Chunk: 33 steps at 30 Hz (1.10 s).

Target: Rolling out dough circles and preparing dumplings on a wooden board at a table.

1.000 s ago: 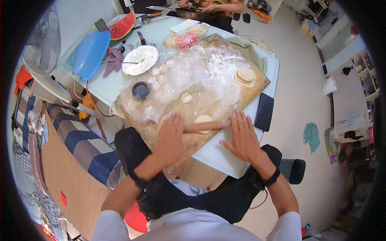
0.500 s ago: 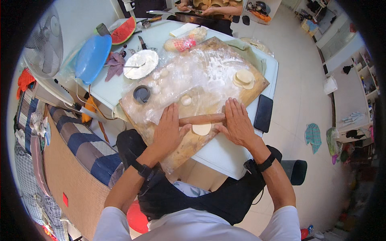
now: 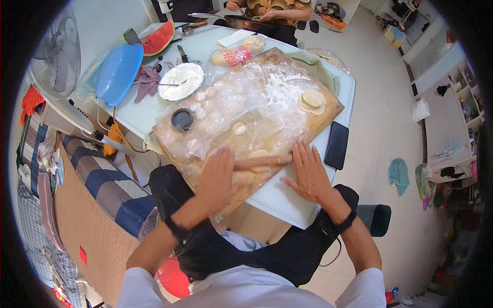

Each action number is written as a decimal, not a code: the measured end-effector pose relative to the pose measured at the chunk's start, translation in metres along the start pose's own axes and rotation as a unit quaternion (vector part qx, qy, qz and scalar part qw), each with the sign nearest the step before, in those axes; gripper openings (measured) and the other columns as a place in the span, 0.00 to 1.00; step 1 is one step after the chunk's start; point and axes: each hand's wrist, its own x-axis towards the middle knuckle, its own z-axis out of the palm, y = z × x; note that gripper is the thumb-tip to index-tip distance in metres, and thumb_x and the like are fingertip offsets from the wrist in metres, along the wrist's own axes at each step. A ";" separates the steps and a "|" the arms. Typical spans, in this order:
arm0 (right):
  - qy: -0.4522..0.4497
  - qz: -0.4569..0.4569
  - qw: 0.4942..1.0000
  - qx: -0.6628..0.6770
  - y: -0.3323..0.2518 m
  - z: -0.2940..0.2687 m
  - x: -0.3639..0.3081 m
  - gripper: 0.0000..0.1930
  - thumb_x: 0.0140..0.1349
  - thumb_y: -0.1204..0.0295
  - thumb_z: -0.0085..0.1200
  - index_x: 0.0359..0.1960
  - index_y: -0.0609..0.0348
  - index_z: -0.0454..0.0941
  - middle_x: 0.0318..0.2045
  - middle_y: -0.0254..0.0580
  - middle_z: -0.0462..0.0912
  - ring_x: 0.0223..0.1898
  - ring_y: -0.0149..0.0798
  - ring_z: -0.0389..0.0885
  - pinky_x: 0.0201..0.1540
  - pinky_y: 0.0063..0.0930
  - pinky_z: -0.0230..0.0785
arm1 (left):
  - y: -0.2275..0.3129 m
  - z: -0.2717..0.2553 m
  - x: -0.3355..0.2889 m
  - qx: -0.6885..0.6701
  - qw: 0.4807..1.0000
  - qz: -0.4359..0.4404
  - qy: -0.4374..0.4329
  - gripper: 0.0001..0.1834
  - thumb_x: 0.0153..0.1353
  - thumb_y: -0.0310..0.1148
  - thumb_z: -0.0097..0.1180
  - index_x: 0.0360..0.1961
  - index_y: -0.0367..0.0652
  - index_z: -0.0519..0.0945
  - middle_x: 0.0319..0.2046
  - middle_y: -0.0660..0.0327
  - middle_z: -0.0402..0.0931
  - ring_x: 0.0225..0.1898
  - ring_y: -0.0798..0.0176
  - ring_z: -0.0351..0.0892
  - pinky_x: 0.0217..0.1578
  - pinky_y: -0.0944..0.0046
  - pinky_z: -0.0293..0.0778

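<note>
A wooden rolling pin [image 3: 263,163] lies across a thin round of dough [image 3: 259,154], near the close edge of a floured wooden board [image 3: 226,203]. My left hand [image 3: 218,172], slightly blurred, rests with straight fingers over the pin's left end. Against its right end lies my right hand [image 3: 309,174], fingers stretched out and thumb apart. Just beyond the pin sits a small dough ball [image 3: 239,128]. Rolled dough rounds [image 3: 312,100] are stacked at the board's right corner. Clear plastic film [image 3: 215,118] covers several more dough pieces on the left, with a dark round cup [image 3: 181,120] on it.
Beyond the board stand a bowl of flour [image 3: 181,82], a blue basin [image 3: 119,74], a watermelon piece [image 3: 158,39] and a knife [image 3: 182,54]. A black phone [image 3: 336,145] lies at the table's right edge. Another person's hands [image 3: 269,15] show across the table.
Both hands and the rolling pin have moved toward me and slightly right. The pin now crosses the near part of the dough round, whose far edge shows beyond it.
</note>
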 end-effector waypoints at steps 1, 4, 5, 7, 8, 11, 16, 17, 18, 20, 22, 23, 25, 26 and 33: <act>-0.019 -0.010 1.000 -0.012 -0.004 -0.005 -0.010 0.51 0.69 0.41 0.54 0.76 0.78 0.52 0.77 0.70 0.55 0.80 0.64 0.51 0.81 0.56 0.40 | 0.006 -0.001 -0.015 0.008 1.000 0.016 -0.019 0.53 0.63 0.47 0.67 0.77 0.25 0.52 0.75 0.31 0.54 0.79 0.34 0.50 0.78 0.42 0.48; 0.004 -0.035 0.999 -0.042 -0.008 -0.008 -0.020 0.50 0.69 0.43 0.56 0.75 0.78 0.54 0.76 0.71 0.57 0.79 0.66 0.52 0.80 0.58 0.43 | 0.017 -0.006 -0.023 0.028 0.999 0.011 -0.038 0.51 0.64 0.44 0.66 0.77 0.25 0.52 0.75 0.32 0.56 0.78 0.35 0.53 0.78 0.43 0.49; 0.012 -0.023 0.999 -0.033 -0.004 -0.011 -0.007 0.50 0.69 0.44 0.56 0.75 0.78 0.54 0.76 0.70 0.57 0.79 0.65 0.52 0.80 0.58 0.42 | 0.015 -0.007 -0.017 0.026 0.999 0.012 -0.039 0.51 0.64 0.44 0.66 0.77 0.25 0.52 0.75 0.32 0.56 0.78 0.35 0.53 0.78 0.43 0.49; 0.030 -0.008 0.999 -0.024 -0.001 -0.002 0.007 0.50 0.69 0.44 0.56 0.75 0.78 0.54 0.76 0.70 0.58 0.79 0.65 0.53 0.80 0.58 0.42 | 0.004 -0.008 0.009 0.037 0.998 0.019 0.050 0.47 0.66 0.40 0.64 0.76 0.24 0.55 0.74 0.33 0.59 0.77 0.35 0.57 0.77 0.44 0.52; 0.050 0.005 0.999 -0.014 0.001 -0.001 0.014 0.49 0.69 0.44 0.56 0.75 0.78 0.54 0.75 0.70 0.58 0.79 0.64 0.53 0.80 0.58 0.42 | 0.002 -0.005 0.011 0.038 0.998 0.020 0.054 0.47 0.66 0.40 0.64 0.76 0.24 0.55 0.74 0.33 0.59 0.77 0.35 0.57 0.77 0.44 0.52; 0.000 0.010 1.000 0.000 -0.009 -0.001 -0.004 0.50 0.69 0.45 0.57 0.76 0.76 0.52 0.76 0.70 0.57 0.79 0.64 0.52 0.81 0.57 0.41 | -0.004 0.005 -0.002 -0.002 0.996 0.026 0.084 0.37 0.65 0.31 0.62 0.72 0.30 0.64 0.68 0.37 0.68 0.71 0.35 0.66 0.72 0.43 0.61; 0.006 -0.009 0.999 0.030 -0.015 -0.003 -0.029 0.47 0.67 0.50 0.62 0.74 0.75 0.56 0.75 0.69 0.59 0.78 0.66 0.54 0.80 0.59 0.43 | 0.001 0.004 -0.024 -0.060 0.991 0.072 0.095 0.30 0.57 0.19 0.57 0.64 0.41 0.77 0.51 0.47 0.78 0.52 0.40 0.76 0.53 0.46 0.72; 0.006 -0.009 1.000 0.028 -0.015 -0.004 -0.030 0.47 0.67 0.50 0.62 0.74 0.75 0.56 0.75 0.69 0.59 0.78 0.66 0.54 0.80 0.59 0.43 | 0.002 0.002 -0.024 -0.061 0.991 0.072 0.096 0.30 0.57 0.19 0.57 0.64 0.41 0.77 0.51 0.47 0.78 0.52 0.40 0.76 0.53 0.46 0.72; 0.032 -0.010 0.998 0.046 -0.015 -0.004 -0.030 0.45 0.68 0.51 0.61 0.74 0.74 0.57 0.74 0.69 0.59 0.78 0.67 0.54 0.80 0.59 0.43 | 0.001 -0.001 -0.024 -0.071 0.989 0.076 0.109 0.30 0.57 0.19 0.56 0.64 0.41 0.77 0.50 0.47 0.78 0.50 0.41 0.77 0.52 0.47 0.73; 0.061 -0.014 0.996 0.062 -0.017 -0.006 -0.026 0.44 0.68 0.53 0.61 0.74 0.74 0.58 0.74 0.69 0.59 0.78 0.67 0.54 0.80 0.59 0.44 | -0.007 -0.006 -0.021 -0.081 0.986 0.081 0.124 0.30 0.57 0.18 0.56 0.63 0.40 0.77 0.49 0.47 0.79 0.48 0.41 0.77 0.51 0.48 0.74; 0.200 0.002 0.974 0.107 -0.024 -0.009 -0.023 0.41 0.69 0.56 0.60 0.74 0.73 0.59 0.74 0.70 0.59 0.77 0.68 0.54 0.80 0.58 0.44 | -0.014 -0.013 -0.019 -0.126 0.976 0.053 0.167 0.28 0.59 0.17 0.57 0.62 0.39 0.78 0.46 0.48 0.79 0.46 0.43 0.79 0.49 0.50 0.75; 0.201 0.002 0.974 0.106 -0.028 -0.009 -0.017 0.41 0.69 0.56 0.60 0.74 0.73 0.59 0.74 0.70 0.59 0.77 0.68 0.54 0.80 0.58 0.44 | -0.015 -0.018 -0.018 -0.126 0.976 0.053 0.167 0.28 0.59 0.17 0.57 0.62 0.39 0.78 0.46 0.48 0.79 0.46 0.43 0.79 0.49 0.50 0.75; 0.178 -0.003 0.966 0.187 -0.043 -0.011 0.000 0.42 0.70 0.52 0.59 0.73 0.74 0.59 0.74 0.70 0.60 0.77 0.68 0.55 0.80 0.58 0.45 | -0.014 -0.032 -0.019 -0.174 0.964 -0.028 0.201 0.25 0.61 0.19 0.57 0.61 0.41 0.80 0.47 0.50 0.80 0.50 0.44 0.80 0.51 0.50 0.77; 0.181 0.000 0.967 0.181 -0.048 -0.005 0.006 0.42 0.70 0.52 0.59 0.73 0.74 0.59 0.74 0.70 0.60 0.77 0.68 0.55 0.80 0.58 0.45 | -0.013 -0.037 -0.017 -0.177 0.963 -0.021 0.202 0.25 0.61 0.19 0.57 0.61 0.41 0.80 0.47 0.50 0.80 0.50 0.44 0.80 0.51 0.50 0.77; 0.016 -0.080 0.995 0.054 -0.089 0.025 0.023 0.45 0.71 0.42 0.53 0.74 0.72 0.60 0.74 0.71 0.60 0.78 0.66 0.55 0.80 0.58 0.44 | -0.033 -0.041 -0.035 -0.193 0.948 -0.043 0.249 0.25 0.62 0.17 0.57 0.62 0.37 0.79 0.48 0.47 0.82 0.49 0.46 0.84 0.52 0.55 0.79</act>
